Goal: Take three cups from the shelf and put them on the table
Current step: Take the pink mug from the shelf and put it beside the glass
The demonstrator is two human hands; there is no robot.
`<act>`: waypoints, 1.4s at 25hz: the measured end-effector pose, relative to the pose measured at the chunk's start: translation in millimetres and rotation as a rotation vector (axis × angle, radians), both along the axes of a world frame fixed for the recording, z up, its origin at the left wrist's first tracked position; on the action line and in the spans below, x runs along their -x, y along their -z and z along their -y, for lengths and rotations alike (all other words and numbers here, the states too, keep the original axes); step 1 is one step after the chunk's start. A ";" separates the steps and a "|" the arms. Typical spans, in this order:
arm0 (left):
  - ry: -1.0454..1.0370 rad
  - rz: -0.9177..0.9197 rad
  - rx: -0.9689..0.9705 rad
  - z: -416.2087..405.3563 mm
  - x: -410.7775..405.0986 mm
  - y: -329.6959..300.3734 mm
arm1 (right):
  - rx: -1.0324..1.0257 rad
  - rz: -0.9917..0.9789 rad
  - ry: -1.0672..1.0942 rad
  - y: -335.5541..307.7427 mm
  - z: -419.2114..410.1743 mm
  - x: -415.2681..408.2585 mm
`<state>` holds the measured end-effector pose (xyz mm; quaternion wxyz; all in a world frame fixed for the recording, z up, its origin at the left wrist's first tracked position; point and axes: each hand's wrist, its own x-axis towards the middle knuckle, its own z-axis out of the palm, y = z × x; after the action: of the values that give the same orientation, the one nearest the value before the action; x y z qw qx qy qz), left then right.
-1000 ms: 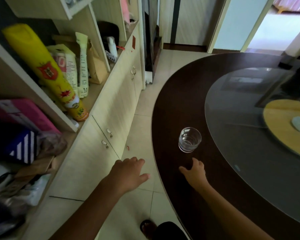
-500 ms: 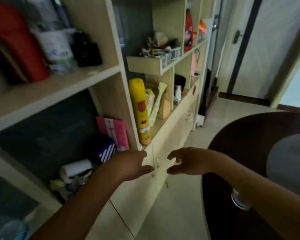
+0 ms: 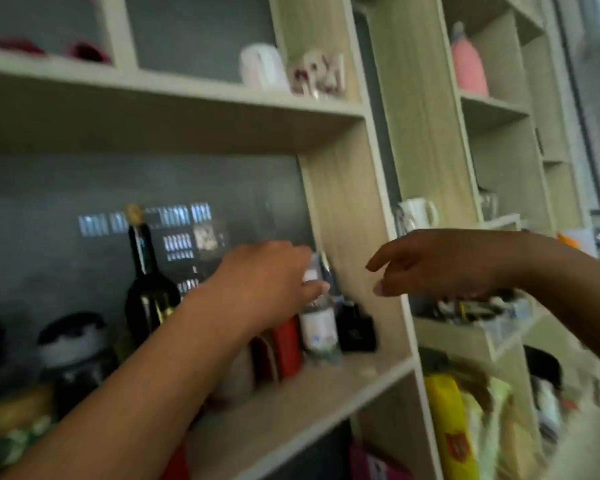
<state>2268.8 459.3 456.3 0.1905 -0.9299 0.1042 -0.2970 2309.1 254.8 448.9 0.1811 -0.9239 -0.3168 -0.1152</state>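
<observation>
A white cup [image 3: 418,211] with a handle stands on a small ledge in the narrow right-hand bay of the shelf [image 3: 347,178], just above the right hand [image 3: 440,263]; something clear sits beside it, too blurred to name. Further right on the same level a glass cup [image 3: 488,202] is faintly visible. On the upper board, near the upright, stand a pale pink mug [image 3: 264,67] and a patterned cup [image 3: 319,76] side by side. All of these are on the shelf, and neither hand touches any of them.

The right hand hangs in front of the upright panel, fingers loosely spread and pointing left, holding nothing. The left hand [image 3: 267,282] reaches into the wide middle compartment, its fingers curled near the cap of a clear plastic bottle [image 3: 317,327]; motion blur makes it impossible to tell whether it grips the bottle or is merely in front of it.

In that compartment a dark wine bottle [image 3: 146,289] stands upright to the left of the left forearm, a red container [image 3: 286,344] sits just left of the plastic bottle, and a small black box [image 3: 355,327] sits just to its right. A pink rounded object [image 3: 470,67] rests on a high shelf at right. Below, a yellow spray can [image 3: 451,431] leans in the lower bay.
</observation>
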 end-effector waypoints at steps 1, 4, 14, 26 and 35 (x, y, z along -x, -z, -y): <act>-0.034 0.064 -0.002 -5.8 5.4 -26.5 | -0.028 0.059 -0.026 -22.2 -6.2 -0.8; -0.063 0.279 0.021 -21.6 23.5 -96.9 | -0.129 0.220 -0.085 -81.8 -18.0 -1.2; -0.174 0.611 -0.383 -75.1 -29.8 -127.9 | -0.089 0.881 -0.033 -197.2 -79.9 -62.0; -0.100 0.727 -0.389 -86.5 -42.3 -123.5 | 0.432 1.133 0.197 -246.5 -105.0 -80.4; -0.065 0.731 -0.322 -81.6 -41.6 -123.9 | 0.294 1.085 0.150 -250.4 -91.2 -70.9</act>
<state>2310.4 541.0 580.2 0.3677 -0.7240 0.0454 -0.5819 2380.0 345.9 699.3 -0.1467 -0.7679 -0.3108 -0.5405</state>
